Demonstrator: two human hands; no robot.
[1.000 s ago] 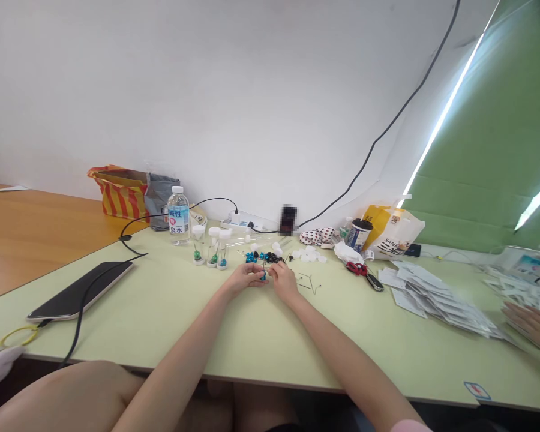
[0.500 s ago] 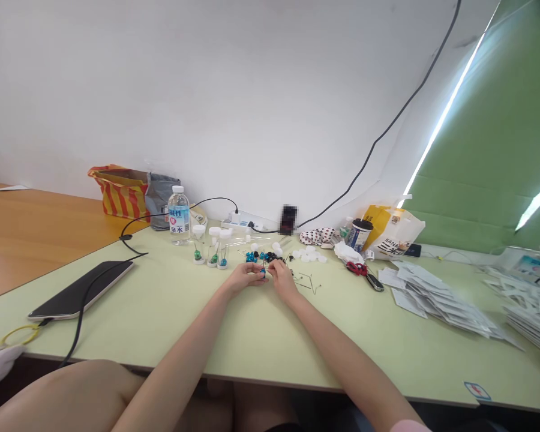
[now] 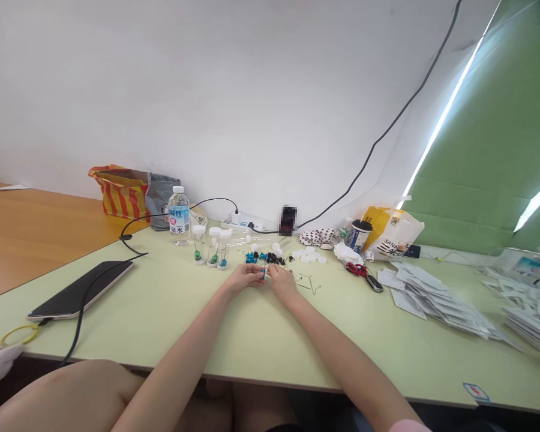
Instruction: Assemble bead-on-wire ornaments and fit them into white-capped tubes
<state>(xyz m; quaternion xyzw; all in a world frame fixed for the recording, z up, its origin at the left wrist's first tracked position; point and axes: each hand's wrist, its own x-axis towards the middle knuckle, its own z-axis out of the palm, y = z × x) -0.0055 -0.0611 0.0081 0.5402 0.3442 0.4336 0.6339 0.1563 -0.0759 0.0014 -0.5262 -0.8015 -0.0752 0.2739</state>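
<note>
My left hand [image 3: 245, 276] and right hand [image 3: 282, 283] meet above the tabletop [image 3: 162, 318], their fingers [image 3: 257, 272] pinched narrow on a small blue bead [image 3: 263, 273], though from here I can't tell exactly how it's gripped. Just beyond the bead sit loose blue and black beads [image 3: 263, 258]. To its left, well apart, stand capped clear vials [image 3: 212, 247], and to its right, nearer, lie bent wires [image 3: 310, 283].

Co-worker's hand gone from white packet stack [image 3: 533, 321] at right edge.
</note>
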